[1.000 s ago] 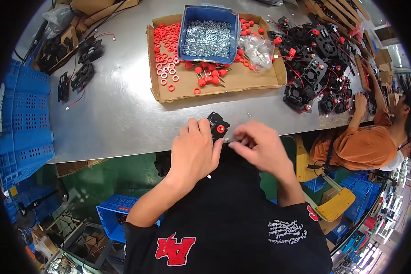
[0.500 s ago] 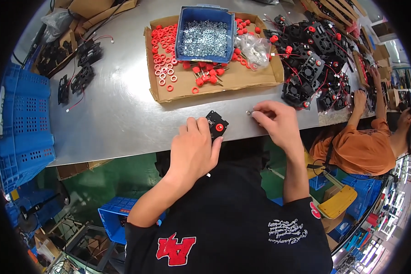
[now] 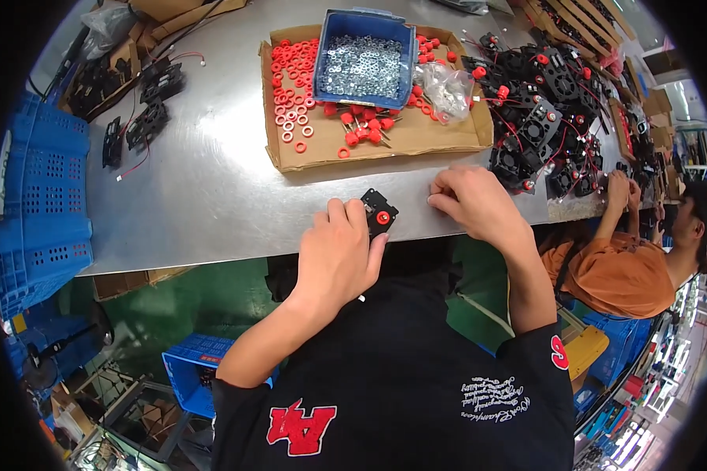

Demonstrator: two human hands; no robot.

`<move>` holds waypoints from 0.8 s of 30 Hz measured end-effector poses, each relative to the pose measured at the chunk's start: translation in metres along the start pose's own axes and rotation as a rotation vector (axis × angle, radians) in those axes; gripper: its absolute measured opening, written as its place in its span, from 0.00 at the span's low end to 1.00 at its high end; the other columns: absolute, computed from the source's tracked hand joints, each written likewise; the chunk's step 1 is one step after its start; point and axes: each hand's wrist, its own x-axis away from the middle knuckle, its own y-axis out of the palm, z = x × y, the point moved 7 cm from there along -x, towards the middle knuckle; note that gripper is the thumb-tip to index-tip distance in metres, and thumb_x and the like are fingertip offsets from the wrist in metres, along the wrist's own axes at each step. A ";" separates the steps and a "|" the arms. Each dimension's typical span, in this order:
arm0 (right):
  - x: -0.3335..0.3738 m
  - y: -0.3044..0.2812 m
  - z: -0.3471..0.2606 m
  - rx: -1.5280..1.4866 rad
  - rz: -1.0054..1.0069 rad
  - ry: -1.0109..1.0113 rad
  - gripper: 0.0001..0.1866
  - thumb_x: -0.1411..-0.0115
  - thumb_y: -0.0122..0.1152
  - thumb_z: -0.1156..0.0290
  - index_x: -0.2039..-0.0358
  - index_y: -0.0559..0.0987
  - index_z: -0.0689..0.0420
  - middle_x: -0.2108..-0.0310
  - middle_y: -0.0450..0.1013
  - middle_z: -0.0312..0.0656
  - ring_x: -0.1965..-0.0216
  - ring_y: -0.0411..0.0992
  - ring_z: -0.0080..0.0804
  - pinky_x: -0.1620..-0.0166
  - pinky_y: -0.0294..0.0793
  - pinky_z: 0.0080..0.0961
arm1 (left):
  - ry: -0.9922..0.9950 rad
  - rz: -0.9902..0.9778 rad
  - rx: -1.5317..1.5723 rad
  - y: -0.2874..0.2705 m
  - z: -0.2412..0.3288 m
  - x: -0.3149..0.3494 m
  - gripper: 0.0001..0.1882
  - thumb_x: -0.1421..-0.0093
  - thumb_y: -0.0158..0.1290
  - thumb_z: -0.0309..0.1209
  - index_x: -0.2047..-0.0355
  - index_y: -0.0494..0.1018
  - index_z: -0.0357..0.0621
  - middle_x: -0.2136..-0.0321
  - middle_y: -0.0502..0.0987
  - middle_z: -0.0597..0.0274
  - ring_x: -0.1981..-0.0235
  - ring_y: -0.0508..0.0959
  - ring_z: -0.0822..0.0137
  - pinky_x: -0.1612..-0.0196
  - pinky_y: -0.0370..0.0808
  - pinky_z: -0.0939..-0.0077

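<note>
My left hand [image 3: 334, 255] grips a small black plastic housing [image 3: 381, 206] just over the table's near edge. A red ring [image 3: 382, 217] with a metal centre sits on that part's face. To the right, my right hand [image 3: 473, 200] is held low over the metal table, its thumb and fingertips drawn together. Whatever the fingertips hold, if anything, is hidden. Beyond both hands lies a shallow cardboard tray [image 3: 416, 145] with loose red rings [image 3: 297, 110] and red-headed metal pins [image 3: 365, 129]. A blue bin [image 3: 361, 100] full of small metal nuts [image 3: 369, 67] stands in it.
Black fan assemblies [image 3: 538, 118] with wires are heaped right of the tray. Several black parts [image 3: 145, 122] lie at the left, near a blue crate [image 3: 43, 188]. A clear plastic bag [image 3: 448, 90] rests in the tray. A co-worker in orange [image 3: 617, 271] sits at the right.
The small metal nut seen at my right fingertips earlier is now out of sight, and the fingers have curled closer together. My left hand still holds the black housing in nearly the same place.
</note>
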 end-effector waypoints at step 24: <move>-0.002 0.031 -0.046 -0.727 -0.128 0.121 0.10 0.36 0.63 0.70 0.68 0.78 0.65 0.77 0.73 0.32 0.74 0.68 0.13 0.70 0.69 0.18 | 0.018 0.030 0.013 0.001 0.000 0.001 0.23 0.40 0.58 0.46 0.62 0.66 0.38 0.67 0.71 0.52 0.71 0.77 0.58 0.73 0.77 0.69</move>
